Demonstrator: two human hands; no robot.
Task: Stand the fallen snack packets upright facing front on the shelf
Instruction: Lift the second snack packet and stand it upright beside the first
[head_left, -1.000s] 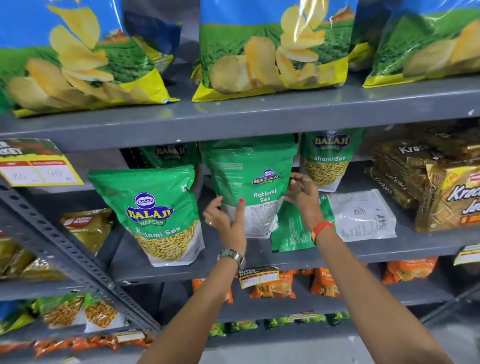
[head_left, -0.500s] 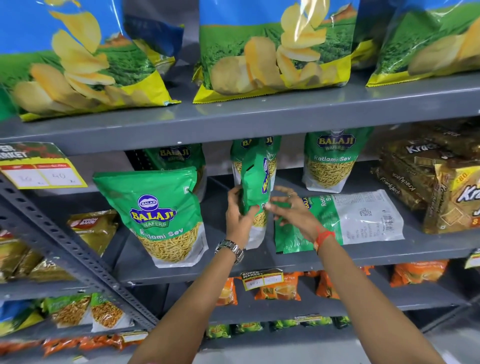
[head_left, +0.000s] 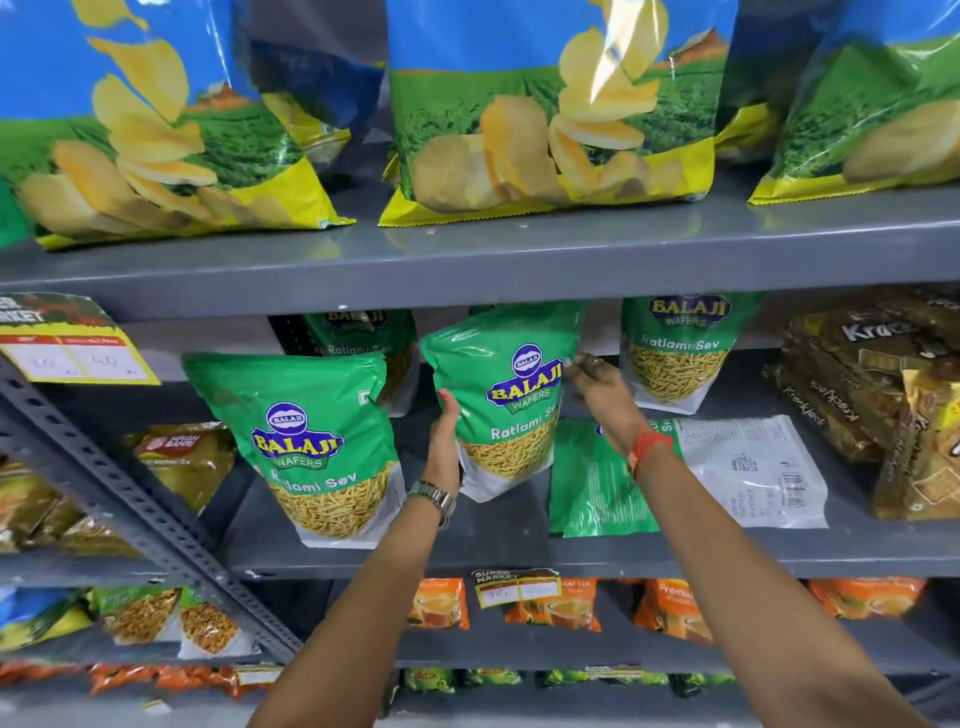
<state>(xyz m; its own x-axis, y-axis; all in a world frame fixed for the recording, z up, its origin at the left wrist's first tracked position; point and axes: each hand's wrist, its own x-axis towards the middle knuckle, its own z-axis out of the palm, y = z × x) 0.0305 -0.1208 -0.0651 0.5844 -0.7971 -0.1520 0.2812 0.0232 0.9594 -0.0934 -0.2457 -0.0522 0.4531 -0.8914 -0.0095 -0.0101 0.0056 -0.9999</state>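
A green Balaji Ratlami Sev packet (head_left: 511, 395) stands upright on the grey middle shelf (head_left: 519, 551), its front toward me. My left hand (head_left: 445, 441) grips its lower left edge. My right hand (head_left: 602, 395) holds its right edge. Right of it, another green packet (head_left: 691, 478) lies flat with its white back up, partly under my right forearm. A third packet (head_left: 311, 441) stands upright at the left, front facing out. Two more packets (head_left: 680, 348) stand at the back of the shelf.
Large blue and yellow chips bags (head_left: 545, 114) fill the top shelf. Brown biscuit packs (head_left: 872, 405) are stacked at the right of the middle shelf. A slanted grey metal brace (head_left: 130, 509) crosses the left side. Orange tea packets (head_left: 550, 605) sit on the shelf below.
The packet in my hands has turned from back-facing, through edge-on, to front-facing and upright. Both hands have stayed on its edges.
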